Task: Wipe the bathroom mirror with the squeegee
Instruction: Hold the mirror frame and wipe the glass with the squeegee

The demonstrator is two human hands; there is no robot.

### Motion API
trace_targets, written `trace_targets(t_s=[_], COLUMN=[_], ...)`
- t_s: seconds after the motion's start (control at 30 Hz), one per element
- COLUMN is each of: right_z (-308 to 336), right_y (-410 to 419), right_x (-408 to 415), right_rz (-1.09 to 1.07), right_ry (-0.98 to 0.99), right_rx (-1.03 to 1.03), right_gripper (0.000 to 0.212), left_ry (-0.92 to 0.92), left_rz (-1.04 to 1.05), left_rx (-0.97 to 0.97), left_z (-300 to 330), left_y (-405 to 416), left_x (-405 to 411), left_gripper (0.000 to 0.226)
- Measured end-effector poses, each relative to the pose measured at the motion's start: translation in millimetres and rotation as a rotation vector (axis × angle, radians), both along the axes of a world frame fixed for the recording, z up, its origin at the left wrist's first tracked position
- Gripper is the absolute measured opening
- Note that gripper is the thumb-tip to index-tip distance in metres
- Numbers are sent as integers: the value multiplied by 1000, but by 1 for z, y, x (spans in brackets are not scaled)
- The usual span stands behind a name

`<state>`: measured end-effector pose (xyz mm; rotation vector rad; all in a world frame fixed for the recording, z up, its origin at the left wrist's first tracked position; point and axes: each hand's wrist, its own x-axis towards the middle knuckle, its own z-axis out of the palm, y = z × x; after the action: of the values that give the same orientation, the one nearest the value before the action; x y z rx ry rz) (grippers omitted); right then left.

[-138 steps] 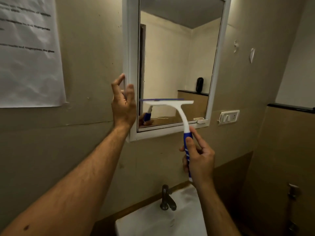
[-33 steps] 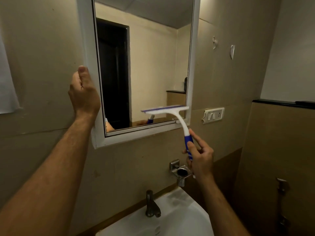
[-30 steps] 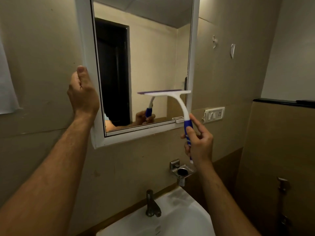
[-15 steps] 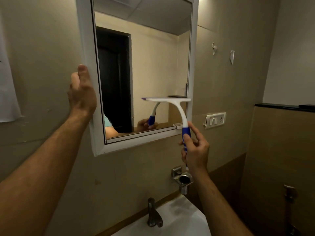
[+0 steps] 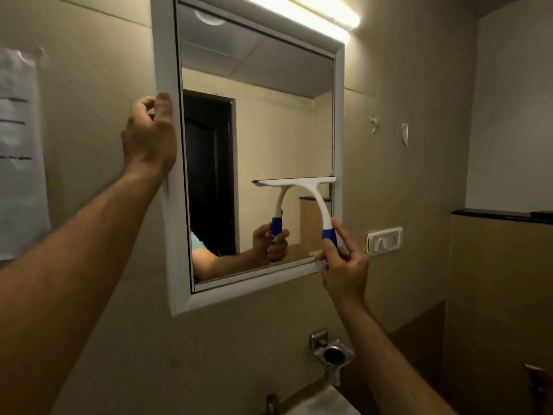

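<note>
The white-framed mirror (image 5: 167,145) hangs on the beige wall, filling the middle of the view. My left hand (image 5: 149,139) grips the outer left side of its frame, thumb up against the edge. My right hand (image 5: 344,265) holds the blue grip of the white squeegee (image 5: 314,193) near the frame's lower right corner. The squeegee's blade lies level against the glass in the right half of the mirror, about two thirds of the way down. Its reflection and that of my right hand show in the glass.
A lit tube lamp (image 5: 314,13) runs above the mirror. A white switch plate (image 5: 386,239) sits right of the frame. A metal holder (image 5: 332,353), a tap (image 5: 272,404) and the sink's rim (image 5: 326,404) lie below. A printed sheet (image 5: 21,151) hangs at left.
The squeegee lifted from the mirror's bottom edge up onto the glass at its right side. The view tilted upward, bringing the lamp in. My left hand stayed on the frame.
</note>
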<state>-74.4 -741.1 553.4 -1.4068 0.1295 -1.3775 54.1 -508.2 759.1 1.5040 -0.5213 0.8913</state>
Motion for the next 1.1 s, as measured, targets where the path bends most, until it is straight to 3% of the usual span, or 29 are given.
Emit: trace_targets(t_s=[0.3,0.33,0.37,0.43,0.5,0.6,0.93,1.1], right_z=[195,206,211,206,187,155,205,183], right_y=[-2,-3,-3,-3,-2,3,44,75], right_x=[18,22,25,29,33,39,59,61], right_rz=[-111,-114,-112,-93,-67,-40,-41,80], right_ry=[-144,-141,-137,-143,-160,-178,-249,-280], right_rx=[-235,-244,-241,-207,-170,-130,-220,-179], right_gripper=[41,41,40,40,38,37,41,34], left_ry=[-18,-49,-50,-74,-41,-107,-193,-195], left_rz=[-38,-31,10,39,-9,16,7,5], left_rx=[-55,-42,18,366,306,-108,-50,-46], left_z=[62,54,47,37,39,53,51,50], left_y=[8,-22,-30,-56,-56,-23,-19,-19], left_x=[-8,4,11,43,51,26,31,28], left_gripper=[48,47,46,40,42,45,44,44])
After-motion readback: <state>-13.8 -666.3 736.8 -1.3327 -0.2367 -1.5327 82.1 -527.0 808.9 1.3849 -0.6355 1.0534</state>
